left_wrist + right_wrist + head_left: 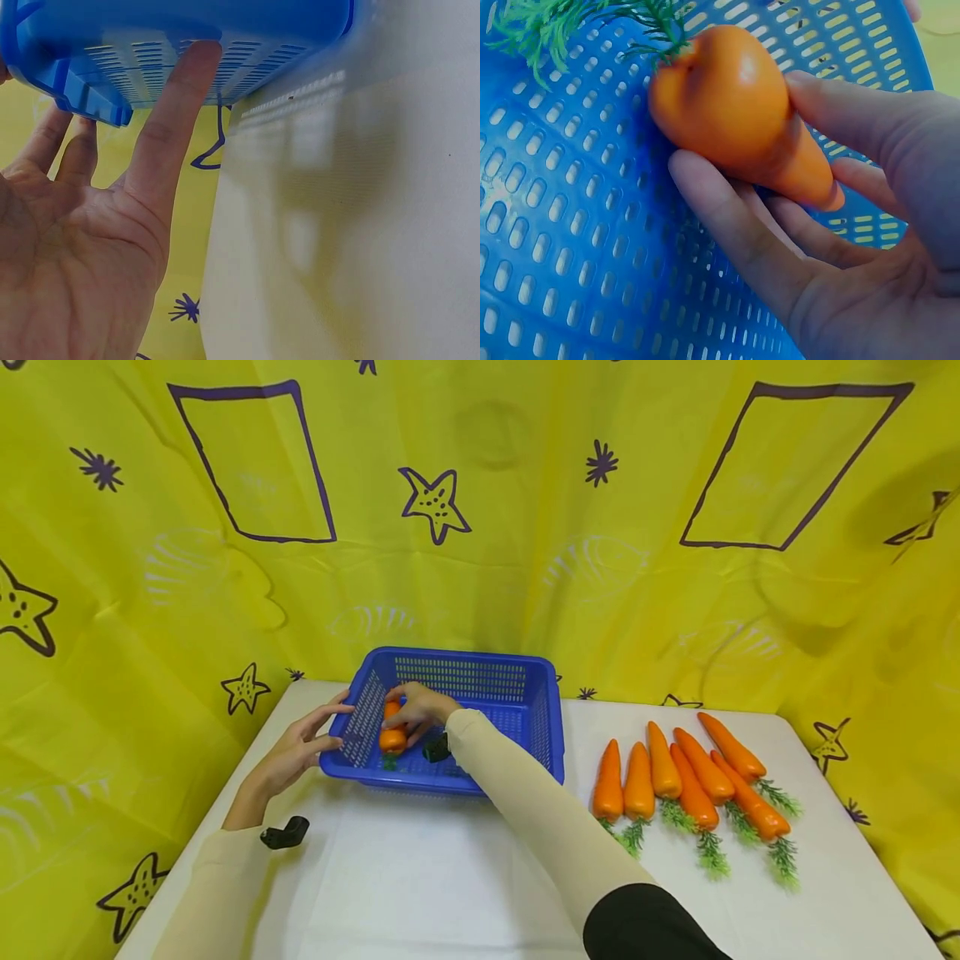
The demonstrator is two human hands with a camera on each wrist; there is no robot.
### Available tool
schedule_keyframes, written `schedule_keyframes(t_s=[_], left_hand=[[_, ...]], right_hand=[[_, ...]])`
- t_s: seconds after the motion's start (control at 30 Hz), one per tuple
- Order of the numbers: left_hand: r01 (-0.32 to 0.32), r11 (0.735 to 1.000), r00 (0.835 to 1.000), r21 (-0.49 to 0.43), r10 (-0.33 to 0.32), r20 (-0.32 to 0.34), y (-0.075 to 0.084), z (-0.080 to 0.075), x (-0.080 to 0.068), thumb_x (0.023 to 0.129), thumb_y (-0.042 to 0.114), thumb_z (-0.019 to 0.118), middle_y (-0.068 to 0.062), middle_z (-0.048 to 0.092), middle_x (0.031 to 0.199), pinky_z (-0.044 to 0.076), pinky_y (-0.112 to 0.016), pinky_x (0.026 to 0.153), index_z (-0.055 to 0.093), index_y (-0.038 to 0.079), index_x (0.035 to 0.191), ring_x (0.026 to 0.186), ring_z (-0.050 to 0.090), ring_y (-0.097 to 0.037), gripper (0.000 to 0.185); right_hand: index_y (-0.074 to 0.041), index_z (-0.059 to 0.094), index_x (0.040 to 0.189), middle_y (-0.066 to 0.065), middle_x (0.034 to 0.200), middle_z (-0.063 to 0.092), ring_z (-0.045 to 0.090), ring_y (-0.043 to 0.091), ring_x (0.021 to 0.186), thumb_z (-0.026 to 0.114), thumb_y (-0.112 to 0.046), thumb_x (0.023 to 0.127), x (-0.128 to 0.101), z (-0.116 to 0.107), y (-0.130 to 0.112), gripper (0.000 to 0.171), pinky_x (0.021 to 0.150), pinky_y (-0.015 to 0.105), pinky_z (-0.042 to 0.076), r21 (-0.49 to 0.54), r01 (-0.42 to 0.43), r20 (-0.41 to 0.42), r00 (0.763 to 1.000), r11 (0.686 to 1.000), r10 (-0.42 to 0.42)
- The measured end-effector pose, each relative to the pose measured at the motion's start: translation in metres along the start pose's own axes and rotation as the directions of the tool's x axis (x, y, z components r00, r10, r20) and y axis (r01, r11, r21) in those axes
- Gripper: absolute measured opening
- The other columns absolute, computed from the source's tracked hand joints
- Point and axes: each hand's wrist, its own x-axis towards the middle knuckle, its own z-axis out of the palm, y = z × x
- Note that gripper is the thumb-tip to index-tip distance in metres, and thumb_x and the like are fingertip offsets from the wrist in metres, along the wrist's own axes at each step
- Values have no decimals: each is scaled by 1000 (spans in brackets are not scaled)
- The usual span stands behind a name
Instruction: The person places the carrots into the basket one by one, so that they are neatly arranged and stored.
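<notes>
Right hand (420,708) is reaching down inside the blue basket (480,658) with its fingers (727,217) curled around a plastic carrot (392,732). From the right wrist view the grip is on the thin tip end, with the fat end and green leaves pointing away, toward the basket's near wall. The carrot sits low, at or just above the basket's perforated floor; I can't tell if it's actually touching yet. Left hand (300,752) is on the outside of the basket's left wall, fingers straight and pressed flat against the plastic, holding nothing, just steadying it.

My take: keep that left hand braced, since a light basket like this would probably slide on the white table (420,877). Lay the carrot flat along the basket's left side before letting go, so there's space beside it. Six more carrots (693,777) are lined up on the table well to the right of the basket, leaves toward the person.
</notes>
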Motion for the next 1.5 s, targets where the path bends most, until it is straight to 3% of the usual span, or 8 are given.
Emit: schedule_keyframes(t_s=[0.33, 0.53, 0.67, 0.8, 0.93, 1.03, 1.23, 1.5], left_hand=[[5, 1000, 1000, 12, -5, 6, 1, 4, 2, 104, 3, 51, 0, 5, 174, 61, -44, 88, 41, 3, 152, 147, 23, -51, 49], [14, 1000, 1000, 11, -14, 3, 0, 6, 4, 103, 3, 51, 2, 5, 174, 61, -45, 88, 41, 3, 152, 147, 24, -50, 50], [14, 1000, 1000, 7, -14, 5, 0, 6, 5, 104, 3, 52, 2, 6, 174, 61, -45, 88, 40, 4, 152, 147, 25, -50, 50], [12, 1000, 1000, -9, -12, 14, 0, 7, 6, 104, 4, 52, 1, 5, 174, 61, -46, 87, 40, 3, 153, 147, 24, -51, 50], [8, 1000, 1000, -8, -8, 4, 1, 6, 7, 105, 5, 53, 0, 6, 174, 61, -45, 87, 40, 1, 152, 150, 19, -50, 49], [3, 1000, 1000, 18, -3, -20, 2, 6, 7, 105, 7, 55, 0, 9, 173, 61, -42, 87, 42, 0, 151, 152, 15, -49, 48], [-17, 999, 999, 39, 19, -46, 2, 7, 5, 104, 6, 55, -2, 12, 173, 62, -41, 85, 43, -2, 150, 153, 13, -49, 48], [-35, 997, 996, 63, 40, -85, 4, 9, 1, 103, 2, 56, -5, 15, 172, 62, -39, 83, 45, -3, 148, 148, 26, -47, 47]], right_hand=[[-5, 49, 150, 21, 117, 60, 71, 33, 90, 78, -5, 91, -4, 0, 2, 66, 74, 47, 64, 39, -9, -3, 1000, 999, 9], [-6, 49, 149, 19, 120, 57, 70, 32, 93, 77, -11, 93, -5, -3, 6, 63, 74, 46, 64, 26, -7, -1, 1000, 1000, 7], [-8, 46, 152, 21, 135, 52, 70, 34, 94, 75, -14, 95, -11, -7, 6, 63, 76, 46, 64, -13, -1, 20, 1000, 1000, 1], [-11, 40, 157, 22, 157, 37, 69, 39, 100, 72, -17, 97, -20, -16, 6, 68, 78, 47, 64, -90, 17, 50, 999, 996, -13], [-10, 35, 160, 22, 163, 30, 68, 43, 107, 70, -20, 100, -33, -29, 4, 70, 76, 46, 64, -175, 49, 75, 997, 983, -37], [-10, 34, 160, 25, 161, 32, 67, 44, 109, 67, -20, 102, -44, -39, 1, 67, 74, 46, 64, -242, 74, 95, 994, 968, -53], [-12, 36, 160, 28, 139, 52, 67, 46, 109, 65, -23, 103, -70, -59, 0, 65, 77, 51, 63, -329, 118, 126, 989, 937, -80], [-17, 39, 158, 23, 129, 62, 66, 45, 110, 65, -25, 103, -112, -88, -1, 61, 75, 50, 64, -402, 163, 134, 984, 901, -118]])
